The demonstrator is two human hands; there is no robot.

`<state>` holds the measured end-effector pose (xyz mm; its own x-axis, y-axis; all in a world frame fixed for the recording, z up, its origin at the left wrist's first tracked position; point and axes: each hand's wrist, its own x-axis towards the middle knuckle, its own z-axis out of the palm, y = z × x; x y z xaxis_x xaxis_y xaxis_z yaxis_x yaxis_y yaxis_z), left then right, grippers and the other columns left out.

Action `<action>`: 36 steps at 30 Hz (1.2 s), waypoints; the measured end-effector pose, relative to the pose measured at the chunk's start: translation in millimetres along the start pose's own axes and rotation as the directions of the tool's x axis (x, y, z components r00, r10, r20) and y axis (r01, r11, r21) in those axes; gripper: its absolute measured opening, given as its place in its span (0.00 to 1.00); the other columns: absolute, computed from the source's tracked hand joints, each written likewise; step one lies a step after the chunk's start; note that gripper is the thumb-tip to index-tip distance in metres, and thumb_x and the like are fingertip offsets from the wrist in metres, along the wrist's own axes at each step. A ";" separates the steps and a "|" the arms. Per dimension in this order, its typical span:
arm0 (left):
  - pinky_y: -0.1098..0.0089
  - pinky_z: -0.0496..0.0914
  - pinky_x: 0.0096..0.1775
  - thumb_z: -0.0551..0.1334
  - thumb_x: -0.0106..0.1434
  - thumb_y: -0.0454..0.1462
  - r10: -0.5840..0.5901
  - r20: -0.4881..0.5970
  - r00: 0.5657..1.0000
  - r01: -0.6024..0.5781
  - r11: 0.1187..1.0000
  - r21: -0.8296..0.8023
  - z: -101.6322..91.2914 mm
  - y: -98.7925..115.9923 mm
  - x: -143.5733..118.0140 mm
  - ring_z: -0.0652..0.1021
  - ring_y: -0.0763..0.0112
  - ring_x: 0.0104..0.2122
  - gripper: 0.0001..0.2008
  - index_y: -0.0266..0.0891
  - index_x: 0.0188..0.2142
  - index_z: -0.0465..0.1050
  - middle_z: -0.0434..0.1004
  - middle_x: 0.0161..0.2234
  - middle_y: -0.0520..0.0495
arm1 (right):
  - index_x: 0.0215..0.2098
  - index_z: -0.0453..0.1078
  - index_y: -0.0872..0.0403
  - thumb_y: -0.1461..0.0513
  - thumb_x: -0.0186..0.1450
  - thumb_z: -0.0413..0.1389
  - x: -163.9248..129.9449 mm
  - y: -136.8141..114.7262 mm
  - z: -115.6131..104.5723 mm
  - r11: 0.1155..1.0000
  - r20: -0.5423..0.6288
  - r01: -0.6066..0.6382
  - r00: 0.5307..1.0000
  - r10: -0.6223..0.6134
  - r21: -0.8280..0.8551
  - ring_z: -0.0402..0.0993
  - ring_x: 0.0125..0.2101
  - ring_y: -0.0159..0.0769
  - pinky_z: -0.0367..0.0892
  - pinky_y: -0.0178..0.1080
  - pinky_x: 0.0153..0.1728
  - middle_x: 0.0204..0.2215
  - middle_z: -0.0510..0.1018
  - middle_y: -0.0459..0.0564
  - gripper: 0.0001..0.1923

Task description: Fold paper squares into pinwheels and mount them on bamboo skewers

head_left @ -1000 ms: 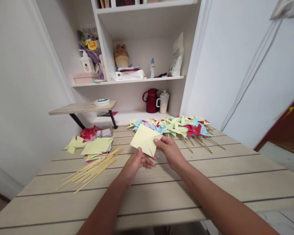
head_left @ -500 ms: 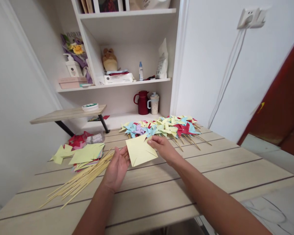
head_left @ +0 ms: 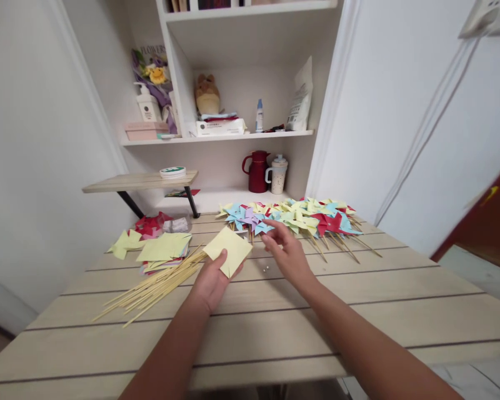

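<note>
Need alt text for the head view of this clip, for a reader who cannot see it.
Left hand holds a yellow paper square above a wooden table; the right hand hovers open beside it. Bamboo sticks and a paper stack lie to the left, a pile of pinwheels behind.

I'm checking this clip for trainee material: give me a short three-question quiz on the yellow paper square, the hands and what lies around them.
1. True or false: the left hand holds the yellow paper square.
2. Which lies left of that hand on the pale wooden plank table? A) bundle of thin wooden skewers B) heap of coloured paper pinwheels C) dark red jug
3. Fill in: the right hand hovers open, touching ____ of the paper.

Key: 1 true; 2 A; 3 none.
</note>
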<state>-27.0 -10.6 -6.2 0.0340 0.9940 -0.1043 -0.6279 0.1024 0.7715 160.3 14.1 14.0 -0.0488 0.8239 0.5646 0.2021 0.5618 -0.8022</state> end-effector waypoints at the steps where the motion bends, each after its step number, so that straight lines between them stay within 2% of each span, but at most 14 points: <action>1: 0.57 0.73 0.51 0.65 0.63 0.34 0.005 -0.020 1.000 -0.006 0.999 -0.049 -1.0 3.9 0.1 0.79 0.57 0.50 0.20 0.38 0.54 0.70 0.75 0.55 0.37 | 0.56 0.67 0.47 0.57 0.66 0.54 -1.4 -1.0 0.6 0.998 -0.033 0.044 0.998 -0.045 -0.047 0.68 0.29 0.37 0.65 0.41 0.35 0.29 0.71 0.45 0.20; 3: 0.58 0.73 0.51 0.63 0.64 0.35 0.006 -0.034 0.999 -0.011 0.992 -0.126 -2.4 11.6 -1.0 0.78 0.57 0.51 0.19 0.38 0.55 0.70 0.74 0.57 0.37 | 0.55 0.68 0.47 0.59 0.65 0.56 -5.5 -3.1 3.8 0.975 -0.046 0.158 0.985 -0.167 -0.153 0.66 0.30 0.37 0.64 0.41 0.36 0.28 0.68 0.45 0.19; 5: 0.58 0.73 0.51 0.62 0.65 0.36 0.015 -0.024 1.000 -0.018 0.985 -0.174 -2.6 16.7 -2.9 0.76 0.58 0.53 0.19 0.38 0.55 0.70 0.73 0.58 0.38 | 0.53 0.69 0.46 0.62 0.66 0.55 -11.1 -4.9 9.8 0.939 0.014 0.257 0.965 -0.260 -0.227 0.65 0.28 0.37 0.64 0.41 0.35 0.28 0.66 0.45 0.17; 8: 0.58 0.73 0.51 0.61 0.66 0.37 0.040 0.026 0.999 -0.034 0.981 -0.191 -0.7 17.5 -5.1 0.75 0.60 0.54 0.19 0.40 0.56 0.70 0.74 0.57 0.40 | 0.53 0.70 0.45 0.64 0.66 0.54 -20.1 -6.1 21.6 0.898 0.123 0.345 0.938 -0.323 -0.272 0.65 0.28 0.36 0.65 0.40 0.33 0.30 0.65 0.46 0.17; 11: 0.58 0.72 0.52 0.59 0.68 0.39 0.049 0.121 0.991 -0.027 0.984 -0.178 3.1 13.8 -6.5 0.75 0.60 0.55 0.19 0.41 0.57 0.69 0.74 0.56 0.41 | 0.53 0.70 0.44 0.65 0.66 0.53 -26.5 -5.4 30.9 0.866 0.188 0.410 0.910 -0.369 -0.287 0.66 0.29 0.36 0.65 0.39 0.31 0.32 0.66 0.48 0.18; 16: 0.59 0.69 0.55 0.57 0.69 0.40 0.038 0.226 0.973 0.010 0.979 -0.206 9.2 10.6 -10.4 0.72 0.59 0.57 0.19 0.38 0.58 0.69 0.74 0.56 0.40 | 0.50 0.73 0.46 0.66 0.66 0.54 -28.1 -2.6 34.9 0.842 0.209 0.428 0.902 -0.378 -0.327 0.68 0.29 0.36 0.65 0.38 0.29 0.32 0.69 0.49 0.15; 19: 0.59 0.68 0.56 0.57 0.69 0.39 0.018 0.274 0.961 0.039 0.978 -0.203 9.8 10.6 -12.2 0.73 0.58 0.57 0.20 0.36 0.58 0.68 0.75 0.55 0.38 | 0.44 0.75 0.48 0.64 0.67 0.56 -25.1 -2.5 32.6 0.851 0.138 0.433 0.901 -0.411 -0.297 0.68 0.28 0.34 0.65 0.37 0.29 0.30 0.69 0.48 0.10; 22: 0.58 0.69 0.54 0.57 0.69 0.39 0.014 0.262 0.965 0.036 0.982 -0.185 8.9 10.9 -12.2 0.75 0.58 0.54 0.20 0.35 0.58 0.69 0.76 0.55 0.38 | 0.40 0.76 0.49 0.66 0.67 0.56 -21.3 -4.9 28.2 0.864 0.051 0.441 0.895 -0.443 -0.241 0.67 0.27 0.33 0.64 0.35 0.27 0.28 0.68 0.46 0.08; 26: 0.60 0.71 0.51 0.57 0.69 0.39 0.034 0.222 0.975 0.013 0.978 -0.209 9.5 12.3 -12.5 0.77 0.60 0.51 0.20 0.36 0.58 0.68 0.76 0.54 0.39 | 0.45 0.75 0.48 0.68 0.66 0.55 -19.2 -6.5 24.4 0.873 0.020 0.432 0.898 -0.439 -0.228 0.66 0.28 0.32 0.66 0.35 0.28 0.30 0.68 0.47 0.13; 31: 0.57 0.68 0.55 0.56 0.70 0.39 0.052 0.261 0.964 0.011 0.972 -0.236 13.0 13.2 -16.6 0.75 0.59 0.55 0.21 0.39 0.61 0.65 0.76 0.55 0.40 | 0.54 0.70 0.44 0.70 0.66 0.53 -23.7 -0.7 30.9 0.835 0.128 0.484 0.875 -0.467 -0.261 0.67 0.30 0.34 0.67 0.36 0.27 0.33 0.66 0.47 0.22; 33: 0.57 0.67 0.56 0.56 0.70 0.38 0.050 0.283 0.958 0.017 0.974 -0.228 14.2 12.5 -18.0 0.73 0.58 0.56 0.22 0.40 0.62 0.64 0.76 0.55 0.41 | 0.54 0.71 0.44 0.70 0.66 0.54 -25.3 0.2 34.2 0.822 0.150 0.508 0.861 -0.485 -0.258 0.67 0.30 0.34 0.66 0.35 0.27 0.32 0.66 0.47 0.22; 36: 0.56 0.66 0.57 0.56 0.70 0.38 0.042 0.300 0.953 0.022 0.978 -0.206 15.6 11.4 -19.1 0.72 0.58 0.57 0.23 0.40 0.63 0.62 0.75 0.55 0.40 | 0.50 0.73 0.45 0.69 0.66 0.55 -25.2 -1.1 35.1 0.822 0.114 0.518 0.855 -0.506 -0.235 0.68 0.29 0.33 0.66 0.34 0.26 0.31 0.67 0.47 0.17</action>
<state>-22.7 -27.8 14.4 0.2392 0.9634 0.1207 -0.7736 0.1139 0.6234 127.0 -4.6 -6.1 -0.2553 0.4282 0.8669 0.3709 0.8714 -0.3212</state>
